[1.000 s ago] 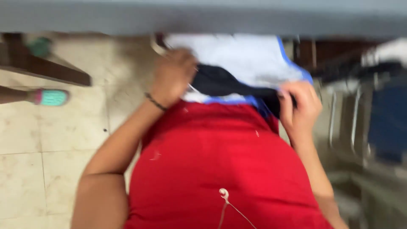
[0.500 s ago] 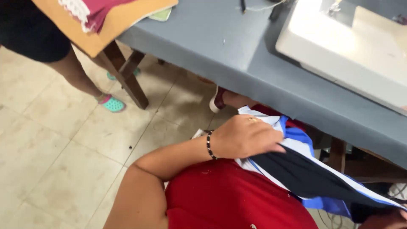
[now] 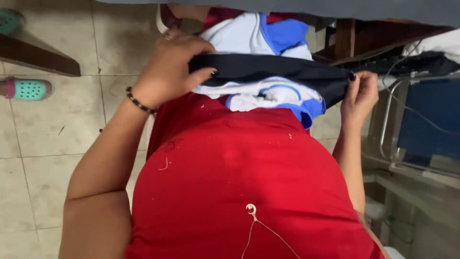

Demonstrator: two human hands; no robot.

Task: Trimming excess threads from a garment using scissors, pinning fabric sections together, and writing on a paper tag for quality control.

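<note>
I look down at my lap and red shirt. A black strip of fabric stretches across my lap between both hands. My left hand, with a dark bead bracelet on its wrist, grips the strip's left end. My right hand pinches the right end. Under the strip lies a bundle of white and blue cloth, partly covered by it.
The grey table edge runs along the top. A wooden table leg and another person's foot in a teal clog are at the left on the tiled floor. A metal frame with a blue panel stands at the right.
The view dropped from the table and sewing machine to my lap. My left hand shifted onto the black strip's end, and the strip is now pulled straight between both hands.
</note>
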